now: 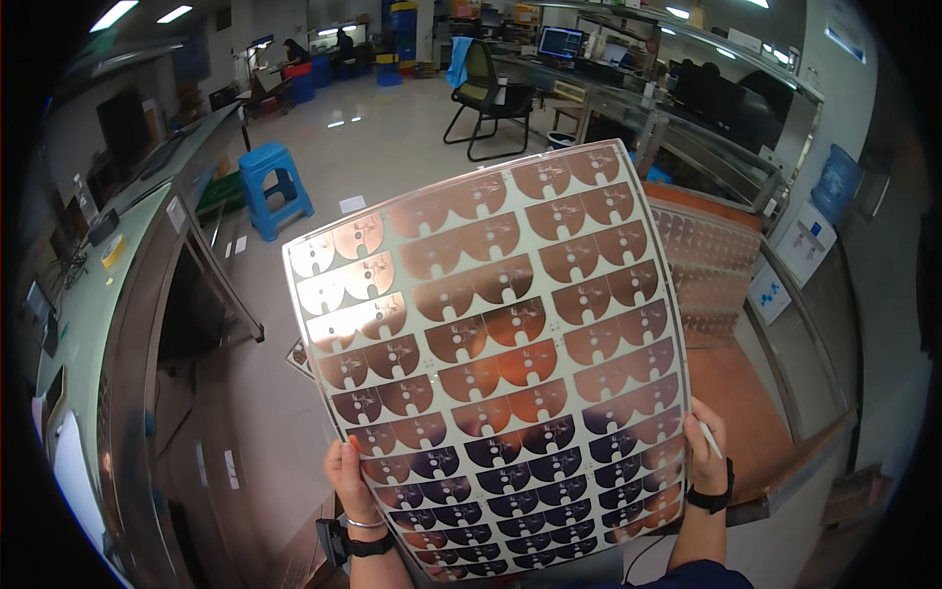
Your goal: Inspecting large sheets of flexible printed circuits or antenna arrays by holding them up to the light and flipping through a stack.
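A large, slightly bowed circuit board panel (549, 328) fills the middle of the view, tilted up before me. Rows of shiny copper half-round shapes cover its pale surface. My left hand (351, 481) is closed on its lower left edge, the wrist wearing a bangle and a dark strapped device. On the lower right edge, my right hand (705, 454) grips the panel too, with a thin white pen-like stick (710, 440) between the fingers. The fingers behind the panel are hidden. A dark band (710, 500) circles my right wrist.
More copper-patterned panels (702, 265) lean on an orange-brown surface (741, 393) at right. A long green-topped bench (108, 285) runs along the left, near a blue stool (275, 187). Ahead stand an office chair (478, 88) and a desk monitor (559, 44). A water dispenser (809, 236) stands far right.
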The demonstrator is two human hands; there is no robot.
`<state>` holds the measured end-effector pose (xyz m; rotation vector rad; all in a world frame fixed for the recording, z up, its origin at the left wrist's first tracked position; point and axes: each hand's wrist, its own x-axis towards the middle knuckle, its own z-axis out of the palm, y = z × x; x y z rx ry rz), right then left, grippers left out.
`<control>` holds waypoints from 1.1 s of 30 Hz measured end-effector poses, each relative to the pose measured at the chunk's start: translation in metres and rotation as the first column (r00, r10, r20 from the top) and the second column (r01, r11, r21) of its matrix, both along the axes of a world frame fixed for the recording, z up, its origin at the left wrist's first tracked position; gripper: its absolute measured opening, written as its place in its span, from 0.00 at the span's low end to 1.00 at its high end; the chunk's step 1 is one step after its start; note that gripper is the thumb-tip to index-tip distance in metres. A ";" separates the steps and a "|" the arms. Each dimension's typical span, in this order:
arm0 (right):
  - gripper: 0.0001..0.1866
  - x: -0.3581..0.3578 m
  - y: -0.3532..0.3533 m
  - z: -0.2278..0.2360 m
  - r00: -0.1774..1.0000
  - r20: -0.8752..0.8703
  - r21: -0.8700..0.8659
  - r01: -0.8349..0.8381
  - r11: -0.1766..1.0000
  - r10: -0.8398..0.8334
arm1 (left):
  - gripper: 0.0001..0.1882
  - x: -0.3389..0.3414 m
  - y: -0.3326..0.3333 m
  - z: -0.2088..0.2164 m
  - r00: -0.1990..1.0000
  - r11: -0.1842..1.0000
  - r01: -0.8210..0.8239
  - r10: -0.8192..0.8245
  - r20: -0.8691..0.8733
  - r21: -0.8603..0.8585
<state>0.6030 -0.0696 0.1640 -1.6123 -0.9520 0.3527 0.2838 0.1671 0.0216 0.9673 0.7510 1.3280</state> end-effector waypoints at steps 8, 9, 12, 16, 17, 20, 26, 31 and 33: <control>0.20 -0.004 0.005 0.000 0.999 -0.037 -0.020 -0.001 1.000 0.000 | 0.13 0.002 -0.006 0.015 0.998 0.998 -0.057 0.057 -0.005 -0.003; 0.20 -0.005 0.006 -0.002 0.998 -0.049 0.000 0.031 1.000 -0.031 | 0.13 0.001 -0.006 0.014 0.997 0.997 -0.072 0.072 -0.006 -0.007; 0.19 -0.003 0.006 -0.007 0.993 -0.111 0.016 0.033 0.999 -0.031 | 0.13 -0.005 -0.007 0.008 0.999 1.000 -0.002 0.001 -0.036 -0.030; 0.18 -0.004 0.012 -0.007 0.989 -0.148 0.004 -0.020 1.000 0.021 | 0.11 -0.010 -0.011 0.021 0.999 0.999 0.036 -0.035 0.034 -0.021; 0.18 -0.005 0.014 -0.010 0.988 -0.151 -0.001 0.013 1.000 -0.013 | 0.11 -0.010 -0.012 0.024 0.999 0.999 0.015 -0.014 0.033 -0.030; 0.18 -0.002 0.011 -0.013 0.984 -0.171 -0.031 0.037 0.999 -0.042 | 0.09 -0.009 -0.011 0.028 0.995 0.996 0.088 -0.088 0.039 -0.010; 0.20 0.001 0.012 -0.019 0.984 -0.176 -0.092 0.017 0.996 -0.033 | 0.10 -0.011 -0.016 0.033 0.988 0.992 0.122 -0.117 0.103 -0.043; 0.18 0.011 0.006 -0.034 0.969 -0.208 -0.092 0.116 0.989 -0.133 | 0.10 -0.013 -0.017 0.039 0.989 0.990 0.136 -0.134 0.070 -0.027; 0.20 0.015 0.002 -0.044 0.929 -0.351 -0.049 0.110 0.993 -0.120 | 0.10 -0.010 -0.015 0.045 0.982 0.987 0.158 -0.154 0.106 -0.026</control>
